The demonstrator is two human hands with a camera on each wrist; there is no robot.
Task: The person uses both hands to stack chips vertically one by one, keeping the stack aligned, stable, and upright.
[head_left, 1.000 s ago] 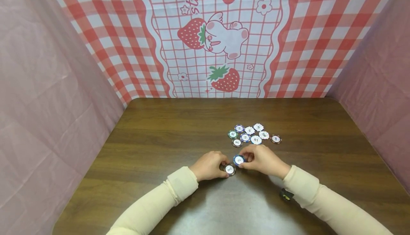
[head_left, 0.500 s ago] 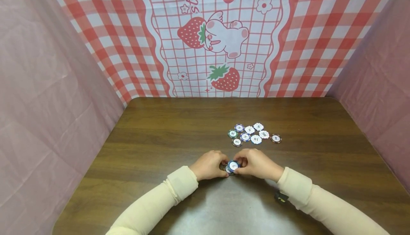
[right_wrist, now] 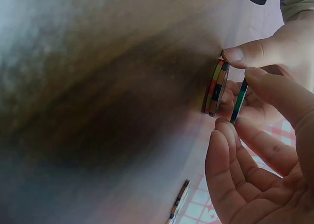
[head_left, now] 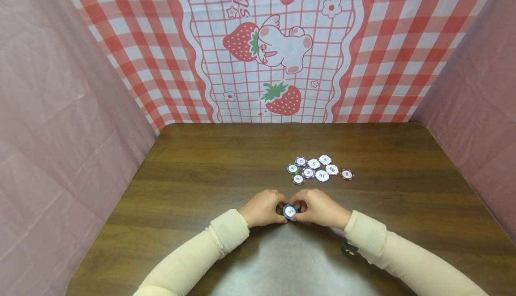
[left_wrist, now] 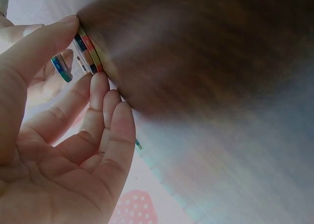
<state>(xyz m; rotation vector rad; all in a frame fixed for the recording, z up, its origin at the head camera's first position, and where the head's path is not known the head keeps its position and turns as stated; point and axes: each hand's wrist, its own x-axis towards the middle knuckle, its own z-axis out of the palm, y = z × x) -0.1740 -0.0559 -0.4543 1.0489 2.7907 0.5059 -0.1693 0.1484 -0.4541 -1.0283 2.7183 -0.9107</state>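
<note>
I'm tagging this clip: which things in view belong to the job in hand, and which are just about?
In the job:
blue-edged chip, pinched by the right hand
stacked chips, held by the left hand
loose chips beyond, probably
wooden table, as support

Just about:
strawberry-print cloth
pink side cloths

Right hand point(right_wrist: 272, 189): thumb and fingertips pinch a blue-green chip point(right_wrist: 239, 102) by its rim, seen edge-on.
Left hand point(right_wrist: 289, 50): grips the stacked chips point(right_wrist: 215, 89), thumb at their upper end, fingers partly hidden behind.
Gap: narrow, between the blue-green chip and the stack.
Lone chip point(right_wrist: 177, 202): edge-on, cut off at the lower border.
Tabletop point(right_wrist: 108, 101): brown, blurred.
Cloth point(right_wrist: 201, 207): red-and-white check, beyond the hands.
</note>
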